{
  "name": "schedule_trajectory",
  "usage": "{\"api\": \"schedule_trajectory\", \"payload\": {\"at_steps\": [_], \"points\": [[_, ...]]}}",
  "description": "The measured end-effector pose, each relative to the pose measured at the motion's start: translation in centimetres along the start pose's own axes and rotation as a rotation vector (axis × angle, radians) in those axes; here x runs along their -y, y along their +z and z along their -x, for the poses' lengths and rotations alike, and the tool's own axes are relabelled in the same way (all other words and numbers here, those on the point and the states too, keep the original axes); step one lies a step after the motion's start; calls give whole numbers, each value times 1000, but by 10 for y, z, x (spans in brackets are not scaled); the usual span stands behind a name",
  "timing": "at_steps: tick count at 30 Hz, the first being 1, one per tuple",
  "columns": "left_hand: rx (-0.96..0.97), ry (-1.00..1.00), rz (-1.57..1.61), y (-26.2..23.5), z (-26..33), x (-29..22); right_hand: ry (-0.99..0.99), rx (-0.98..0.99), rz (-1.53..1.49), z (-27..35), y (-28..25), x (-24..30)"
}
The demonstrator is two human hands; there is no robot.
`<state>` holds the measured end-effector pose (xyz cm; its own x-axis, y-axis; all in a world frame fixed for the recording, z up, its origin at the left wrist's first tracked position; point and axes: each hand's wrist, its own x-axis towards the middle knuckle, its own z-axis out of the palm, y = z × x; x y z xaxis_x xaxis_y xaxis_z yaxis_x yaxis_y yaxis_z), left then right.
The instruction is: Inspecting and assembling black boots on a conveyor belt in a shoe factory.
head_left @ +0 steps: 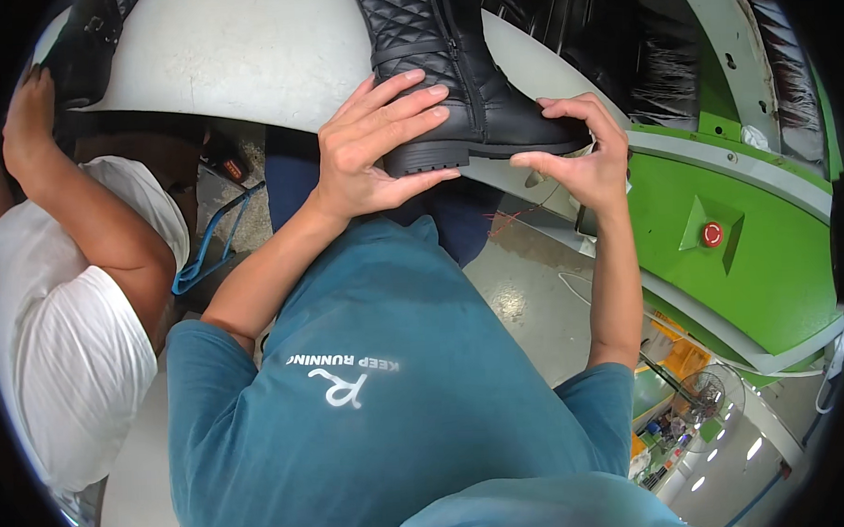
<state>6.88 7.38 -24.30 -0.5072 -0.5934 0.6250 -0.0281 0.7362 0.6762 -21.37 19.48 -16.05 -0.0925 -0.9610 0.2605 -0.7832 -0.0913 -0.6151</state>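
A black boot (491, 98) with a quilted shaft, a strap and a side zip stands in front of me, between my hands. Its shaft runs up out of view. My left hand (371, 140) wraps round the heel end, fingers over the upper and thumb under the sole. At the other end, my right hand (590, 151) pinches the toe, with fingers on top and the thumb at the sole edge.
A pale curved worktop (238, 61) lies beyond my hands. At left, a co-worker in a white shirt (79, 303) handles another black boot (85, 52). On the right stands a green machine (670, 190) with a red button (712, 234) and dark brushes (661, 60). A fan (710, 393) is behind.
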Motion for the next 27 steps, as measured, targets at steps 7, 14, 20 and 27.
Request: {"api": "schedule_trajectory", "payload": {"at_steps": [7,14,20,27], "points": [[0,35,21,-1,0,8,169,138,15,3,-11,-1],[-36,-18,194,5,-5,-15,-158,-34,-116,-26,-53,80],[-154,65,405,1,-22,-28,-294,-27,-30,-42,-26,118],[67,-64,-8,-35,3,-4,-196,-7,154,20,21,54]]}}
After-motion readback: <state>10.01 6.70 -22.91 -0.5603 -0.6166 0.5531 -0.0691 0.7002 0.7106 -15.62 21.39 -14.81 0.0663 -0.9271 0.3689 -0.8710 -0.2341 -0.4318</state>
